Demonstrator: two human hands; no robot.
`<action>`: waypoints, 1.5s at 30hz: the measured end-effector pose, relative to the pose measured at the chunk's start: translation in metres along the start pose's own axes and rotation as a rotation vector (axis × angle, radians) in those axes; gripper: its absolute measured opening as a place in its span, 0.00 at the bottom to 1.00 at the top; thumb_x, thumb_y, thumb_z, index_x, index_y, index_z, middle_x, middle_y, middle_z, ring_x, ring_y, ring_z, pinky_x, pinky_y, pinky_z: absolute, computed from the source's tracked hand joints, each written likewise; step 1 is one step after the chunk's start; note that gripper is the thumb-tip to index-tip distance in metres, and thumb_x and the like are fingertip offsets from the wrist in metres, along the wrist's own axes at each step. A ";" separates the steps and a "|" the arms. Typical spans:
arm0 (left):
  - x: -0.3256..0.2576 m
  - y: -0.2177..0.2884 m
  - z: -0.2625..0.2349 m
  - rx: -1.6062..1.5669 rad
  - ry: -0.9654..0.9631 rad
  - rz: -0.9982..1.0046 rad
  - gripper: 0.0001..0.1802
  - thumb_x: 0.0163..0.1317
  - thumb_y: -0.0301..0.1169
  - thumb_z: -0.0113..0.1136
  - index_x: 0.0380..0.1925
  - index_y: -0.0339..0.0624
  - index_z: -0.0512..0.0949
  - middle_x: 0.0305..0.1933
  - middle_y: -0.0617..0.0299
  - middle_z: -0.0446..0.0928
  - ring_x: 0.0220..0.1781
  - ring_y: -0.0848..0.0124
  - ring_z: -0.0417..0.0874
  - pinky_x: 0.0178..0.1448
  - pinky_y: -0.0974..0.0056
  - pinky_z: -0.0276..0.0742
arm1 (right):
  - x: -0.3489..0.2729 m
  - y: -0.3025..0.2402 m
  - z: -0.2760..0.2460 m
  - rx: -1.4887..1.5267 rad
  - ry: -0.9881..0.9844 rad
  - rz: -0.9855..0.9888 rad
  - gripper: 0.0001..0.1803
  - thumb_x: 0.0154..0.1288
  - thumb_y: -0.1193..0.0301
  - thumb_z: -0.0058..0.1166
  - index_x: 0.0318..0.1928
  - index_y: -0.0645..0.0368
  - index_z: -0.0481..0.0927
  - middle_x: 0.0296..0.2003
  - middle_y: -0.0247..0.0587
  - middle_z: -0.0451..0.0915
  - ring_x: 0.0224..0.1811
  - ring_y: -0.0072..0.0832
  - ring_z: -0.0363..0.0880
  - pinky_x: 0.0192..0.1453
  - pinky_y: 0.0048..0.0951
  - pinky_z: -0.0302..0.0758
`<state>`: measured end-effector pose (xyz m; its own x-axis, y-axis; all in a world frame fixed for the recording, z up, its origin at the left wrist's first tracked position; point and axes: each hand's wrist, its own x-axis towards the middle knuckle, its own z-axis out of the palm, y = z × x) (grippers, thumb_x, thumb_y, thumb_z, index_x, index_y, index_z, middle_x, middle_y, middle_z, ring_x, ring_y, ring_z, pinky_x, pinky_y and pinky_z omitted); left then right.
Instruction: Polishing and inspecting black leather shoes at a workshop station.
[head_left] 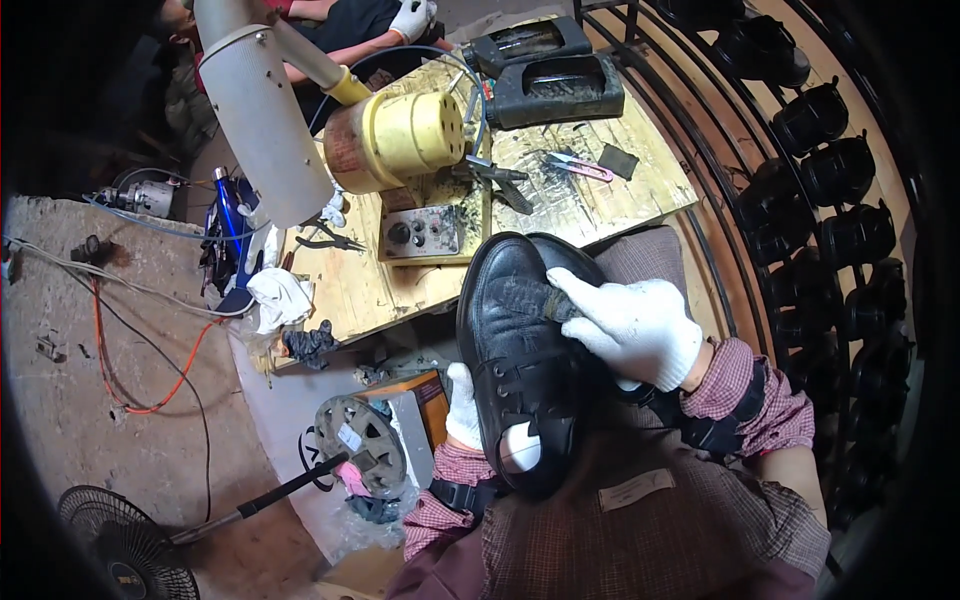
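Observation:
A black leather lace-up shoe [515, 340] rests over my lap, toe pointing away from me. My left hand [463, 405], in a white glove, grips the shoe's left side near the heel. My right hand [630, 325], also white-gloved, lies on the shoe's vamp and presses a small dark pad or cloth [560, 305] against the leather. A white last or insert [520, 448] shows in the shoe's opening. Both sleeves are red checked.
A wooden bench [610, 200] ahead carries a yellow heater drum [400, 140], a control box [422, 233], pliers [330, 240], scissors [580, 167] and black moulds [555, 90]. A rack of black shoes [830, 190] curves on the right. A fan [130, 550] and motor [365, 445] sit lower left. Another person's gloved hand [412, 18] is beyond.

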<state>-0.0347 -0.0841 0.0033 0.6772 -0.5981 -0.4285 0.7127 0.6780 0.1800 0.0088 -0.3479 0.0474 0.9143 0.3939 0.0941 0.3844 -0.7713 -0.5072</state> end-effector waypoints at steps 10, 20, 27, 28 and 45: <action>-0.005 0.001 -0.003 0.153 0.114 0.123 0.56 0.64 0.71 0.59 0.79 0.42 0.59 0.77 0.47 0.68 0.77 0.49 0.71 0.80 0.43 0.71 | 0.009 -0.007 -0.014 -0.132 0.316 0.008 0.31 0.71 0.58 0.61 0.70 0.56 0.77 0.26 0.41 0.83 0.26 0.39 0.85 0.32 0.39 0.80; 0.010 0.005 -0.017 0.021 0.049 0.075 0.64 0.59 0.82 0.47 0.75 0.35 0.62 0.63 0.32 0.76 0.53 0.40 0.86 0.56 0.39 0.88 | 0.118 0.089 -0.047 -0.407 0.252 0.356 0.30 0.76 0.60 0.55 0.74 0.51 0.68 0.43 0.51 0.86 0.43 0.47 0.88 0.46 0.44 0.84; 0.017 0.013 -0.003 0.043 0.204 0.080 0.57 0.65 0.79 0.44 0.76 0.40 0.64 0.64 0.34 0.77 0.56 0.41 0.85 0.57 0.37 0.87 | 0.211 0.155 -0.055 -0.879 0.098 0.396 0.11 0.68 0.70 0.64 0.48 0.57 0.92 0.47 0.46 0.91 0.51 0.40 0.91 0.51 0.40 0.86; 0.017 0.013 -0.003 0.086 0.249 0.076 0.57 0.65 0.79 0.44 0.76 0.40 0.64 0.65 0.34 0.77 0.56 0.41 0.85 0.57 0.37 0.86 | 0.214 0.150 -0.055 -0.897 0.013 0.382 0.12 0.69 0.70 0.61 0.48 0.56 0.92 0.47 0.47 0.91 0.50 0.42 0.91 0.50 0.42 0.86; 0.022 0.003 -0.002 0.037 0.082 0.118 0.54 0.67 0.75 0.46 0.77 0.42 0.63 0.74 0.45 0.71 0.72 0.47 0.75 0.77 0.44 0.74 | 0.010 0.031 -0.029 0.550 -0.061 0.319 0.36 0.66 0.66 0.62 0.75 0.50 0.74 0.44 0.46 0.89 0.38 0.33 0.89 0.48 0.30 0.85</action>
<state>-0.0177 -0.0942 -0.0071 0.7402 -0.4773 -0.4736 0.6365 0.7244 0.2648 0.0338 -0.3826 0.0578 0.9580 0.2277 -0.1745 -0.0414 -0.4922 -0.8695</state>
